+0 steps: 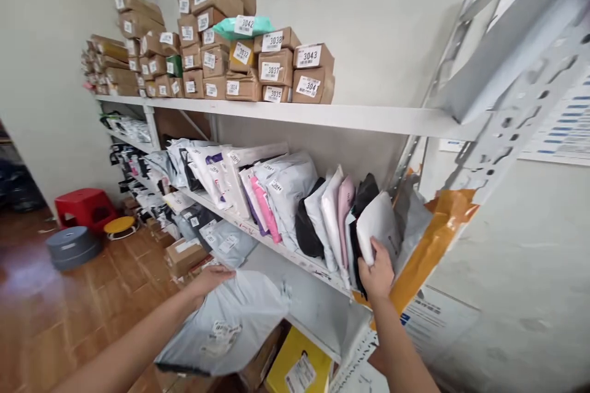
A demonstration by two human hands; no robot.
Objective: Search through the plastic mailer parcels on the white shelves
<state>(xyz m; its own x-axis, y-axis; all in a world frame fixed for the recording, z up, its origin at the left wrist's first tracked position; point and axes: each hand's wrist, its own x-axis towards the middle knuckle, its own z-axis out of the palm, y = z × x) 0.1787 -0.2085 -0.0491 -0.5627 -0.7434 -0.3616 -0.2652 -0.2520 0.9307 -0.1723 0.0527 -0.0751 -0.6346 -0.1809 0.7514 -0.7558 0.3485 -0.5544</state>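
Note:
My left hand grips the top edge of a grey plastic mailer bag, which hangs in front of the lower shelf with its label facing up. At the right end of the middle shelf, my right hand is closed on the edge of a white mailer bag. That bag leans upright beside a dark bag and a grey bag against the rack post. My right thumb lies on its near face; some of the fingers are hidden.
Labelled cardboard boxes are stacked on the top shelf. More mailers line the middle shelf. Orange tape wraps the rack post. Below sits a yellow parcel. A red stool and grey stool stand at left.

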